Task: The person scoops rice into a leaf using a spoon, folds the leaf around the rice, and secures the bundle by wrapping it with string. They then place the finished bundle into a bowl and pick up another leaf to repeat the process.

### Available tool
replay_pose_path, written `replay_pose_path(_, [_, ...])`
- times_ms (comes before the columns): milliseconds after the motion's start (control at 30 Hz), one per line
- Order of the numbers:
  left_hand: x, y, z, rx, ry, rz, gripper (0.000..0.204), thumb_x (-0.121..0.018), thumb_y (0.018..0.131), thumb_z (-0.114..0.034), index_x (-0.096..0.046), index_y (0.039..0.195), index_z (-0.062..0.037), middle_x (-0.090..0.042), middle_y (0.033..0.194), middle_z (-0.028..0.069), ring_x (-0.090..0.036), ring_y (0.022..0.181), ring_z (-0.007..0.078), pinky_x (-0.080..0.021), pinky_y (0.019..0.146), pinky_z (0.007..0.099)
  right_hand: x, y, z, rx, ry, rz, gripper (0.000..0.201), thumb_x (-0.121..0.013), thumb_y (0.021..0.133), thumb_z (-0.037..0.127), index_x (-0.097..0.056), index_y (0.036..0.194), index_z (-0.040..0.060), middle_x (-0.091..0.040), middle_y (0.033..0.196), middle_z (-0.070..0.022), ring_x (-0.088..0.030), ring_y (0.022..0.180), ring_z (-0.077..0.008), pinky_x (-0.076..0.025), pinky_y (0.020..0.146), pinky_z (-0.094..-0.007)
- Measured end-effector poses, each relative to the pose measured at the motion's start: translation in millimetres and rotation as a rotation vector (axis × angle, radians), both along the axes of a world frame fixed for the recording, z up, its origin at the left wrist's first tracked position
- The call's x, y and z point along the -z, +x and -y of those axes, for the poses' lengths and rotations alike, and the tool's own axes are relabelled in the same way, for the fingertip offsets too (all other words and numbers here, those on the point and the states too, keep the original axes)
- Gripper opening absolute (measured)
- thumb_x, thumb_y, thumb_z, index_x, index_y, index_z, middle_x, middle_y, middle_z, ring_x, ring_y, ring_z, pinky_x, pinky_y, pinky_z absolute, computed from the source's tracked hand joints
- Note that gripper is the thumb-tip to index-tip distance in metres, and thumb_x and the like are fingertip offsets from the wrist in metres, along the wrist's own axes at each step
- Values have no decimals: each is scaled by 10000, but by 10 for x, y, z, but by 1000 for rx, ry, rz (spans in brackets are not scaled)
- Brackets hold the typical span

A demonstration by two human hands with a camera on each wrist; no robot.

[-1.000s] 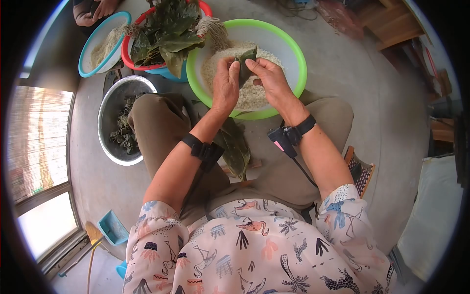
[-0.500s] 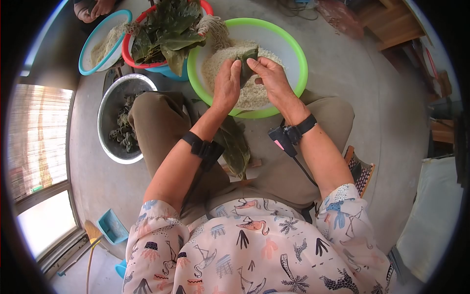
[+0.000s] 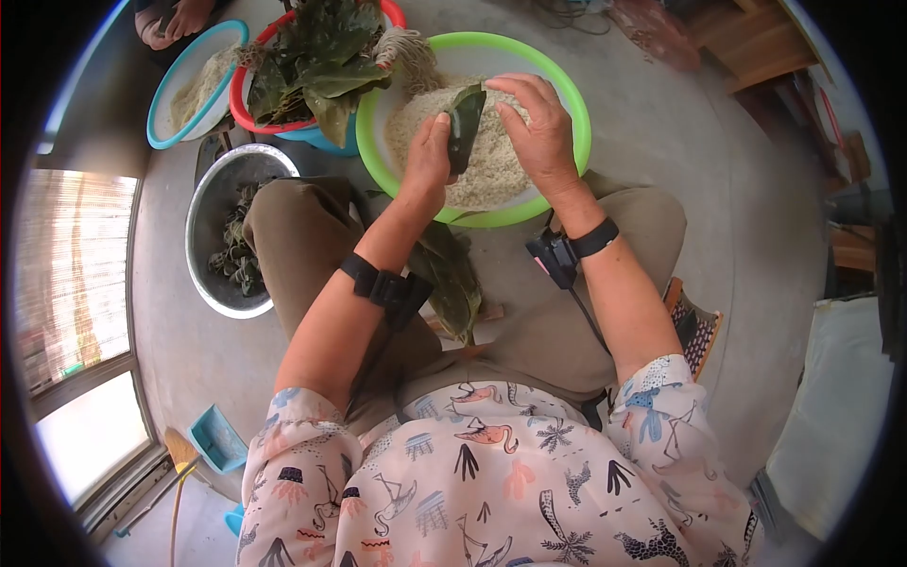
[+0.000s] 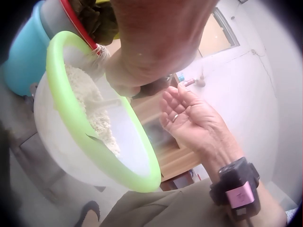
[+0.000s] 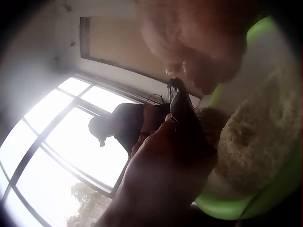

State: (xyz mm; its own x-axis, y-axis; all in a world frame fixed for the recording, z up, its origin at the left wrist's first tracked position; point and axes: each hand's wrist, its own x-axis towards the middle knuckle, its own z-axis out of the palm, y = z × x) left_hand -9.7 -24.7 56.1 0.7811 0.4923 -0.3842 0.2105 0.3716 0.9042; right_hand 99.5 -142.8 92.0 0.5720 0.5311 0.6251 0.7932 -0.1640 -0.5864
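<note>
In the head view my left hand (image 3: 430, 163) grips a dark green folded leaf (image 3: 465, 128), its thumb lying along the leaf's side. The leaf stands narrow end up over a green-rimmed white basin (image 3: 574, 104) of white rice grains (image 3: 491, 175). My right hand (image 3: 543, 137) is just right of the leaf, fingers spread and loosely bent, holding nothing. The right wrist view has the right fingertips (image 5: 203, 80) close above the tip of the folded leaf (image 5: 182, 116). The palm of my right hand (image 4: 199, 120) faces up in the left wrist view.
A red-rimmed basin (image 3: 242, 111) holds large leaves (image 3: 331, 57) and a bundle of string (image 3: 408, 57). Left of my knee, a metal bowl (image 3: 203, 269) contains tied leaf bundles (image 3: 241, 250). Beyond is a blue-rimmed basin (image 3: 156, 118) near another person's hands (image 3: 179, 21). Long leaves (image 3: 449, 283) hang between my legs.
My right hand has let go of the folded leaf and moved right, its fingers spreading. The left hand still holds the leaf, which now shows more of its length.
</note>
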Motion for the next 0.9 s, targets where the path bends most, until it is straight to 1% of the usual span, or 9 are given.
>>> replay_pose_path(133, [-79, -30, -2, 10, -78, -34, 344, -420, 991, -408, -555, 1072, -102, -547, 867, 17, -503, 751, 116, -420, 617, 302, 97, 97, -24, -79, -80, 291, 268, -644, 753, 24, -682, 995, 130, -651, 1129, -34, -574, 1091, -278, -471, 873, -391])
replay_pose_path(200, [-60, -56, -11, 108, 198, -2, 335, -424, 984, -398, -556, 1045, -96, -563, 882, 48, -524, 770, 139, -426, 605, 321, 114, 95, -14, -96, -156, 326, 292, -671, 754, 18, -690, 1021, 134, -655, 1160, 2, -551, 1164, -254, -452, 917, -388])
replay_pose_path(233, [-91, -53, -1, 107, 198, -2, 335, -424, 984, -398, -556, 1045, -96, -563, 882, 48, -524, 770, 139, -426, 605, 321, 109, 104, -10, -97, -155, 326, 292, -671, 754, 18, -690, 1021, 134, -655, 1160, 2, -551, 1164, -254, -452, 917, -388])
replay_pose_path(300, [-169, -58, 18, 36, -76, -41, 333, -410, 988, -377, -556, 1024, -79, -574, 864, 52, -537, 763, 141, -428, 601, 322, 99, 134, -7, -102, -168, 369, 242, -694, 742, 47, -706, 968, 133, -675, 1119, 8, -557, 1168, -250, -446, 916, -390])
replay_pose_path(433, [-175, -62, 21, 70, 1, -15, 344, -393, 995, -366, -562, 992, -67, -576, 820, 51, -535, 729, 135, -422, 586, 299, 155, 165, -2, -113, -149, 341, 201, -704, 740, 62, -716, 927, 134, -697, 1042, 4, -582, 1122, -256, -449, 899, -386])
replay_pose_path(533, [-202, -59, 27, 26, -94, -34, 360, -381, 1000, -361, -570, 967, -55, -582, 798, 55, -533, 710, 123, -414, 563, 290, 184, 133, -16, -103, -102, 284, 129, -686, 754, 91, -706, 869, 144, -697, 896, 12, -606, 1039, -248, -450, 853, -386])
replay_pose_path(733, [-154, -61, 11, 72, 14, 34, 363, -384, 1001, -380, -571, 998, -68, -589, 820, 54, -550, 702, 138, -394, 530, 288, 278, 42, -32, -107, -104, -36, 99, -665, 782, 108, -706, 873, 102, -664, 827, -58, -618, 885, -279, -469, 785, -386])
replay_pose_path(800, [-156, -34, 22, -6, -140, -15, 362, -389, 1001, -384, -572, 1028, -73, -595, 839, 51, -567, 704, 150, -397, 530, 280, 297, -40, -20, -106, -102, -359, 126, -633, 821, 113, -699, 917, 63, -658, 805, -95, -625, 783, -264, -488, 725, -363])
replay_pose_path(900, [-99, -34, -4, 14, -152, 0, 369, -388, 1002, -386, -571, 1055, -70, -596, 850, 53, -577, 719, 152, -405, 536, 278, 293, -93, -13, -137, -121, -583, 152, -616, 846, 111, -692, 954, 36, -657, 770, -112, -616, 694, -196, -490, 671, -316])
